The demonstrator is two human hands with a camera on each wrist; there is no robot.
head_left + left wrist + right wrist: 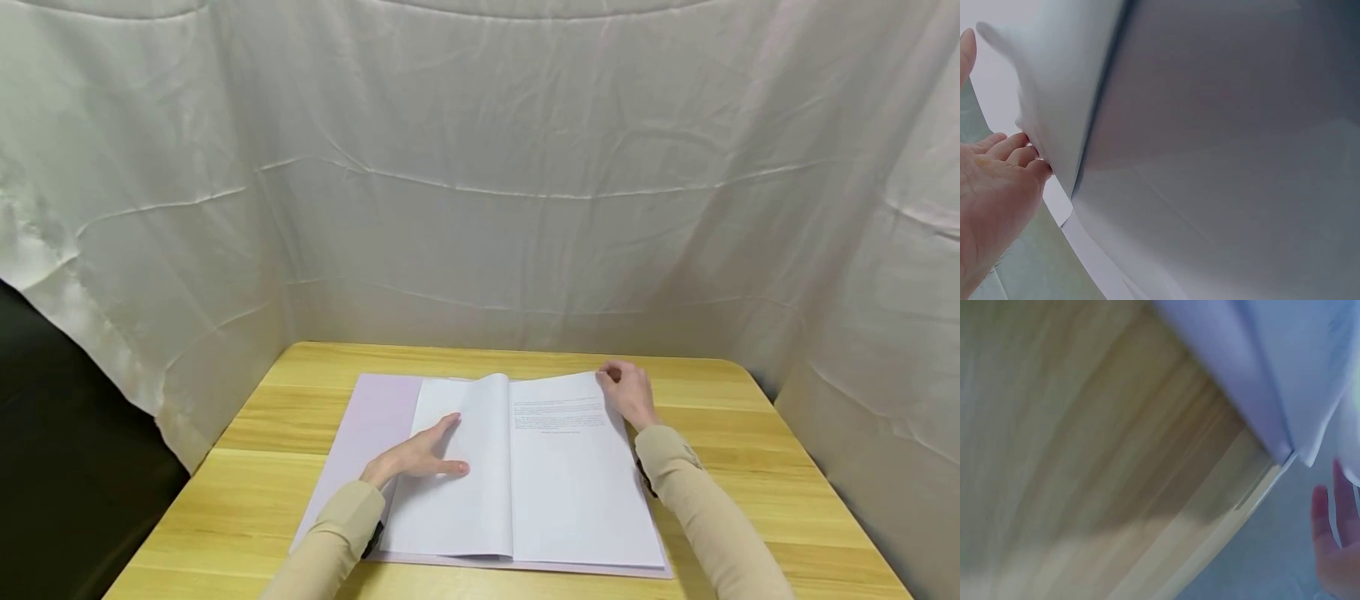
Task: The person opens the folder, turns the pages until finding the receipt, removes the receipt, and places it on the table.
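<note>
A bound document with a lavender cover [378,425] lies spread on the table. My left hand [422,452] rests on the left-hand page [465,517], thumb and fingers spread apart. That page bulges upward near the spine. At its far right corner, the right-hand page [577,500], with a few lines of print near its top, is pinched by my right hand [632,396]. In the left wrist view, the left hand's fingers [1017,150] touch the curved white sheet [1060,75]. The right wrist view shows part of the right hand [1342,544] beside the hanging page corner; its fingertips are partly hidden.
The document lies on a light wooden table [757,467] with rounded far corners. Pale grey curtains [487,233] hang behind it and along both sides. A black surface [67,450] shows at the far left.
</note>
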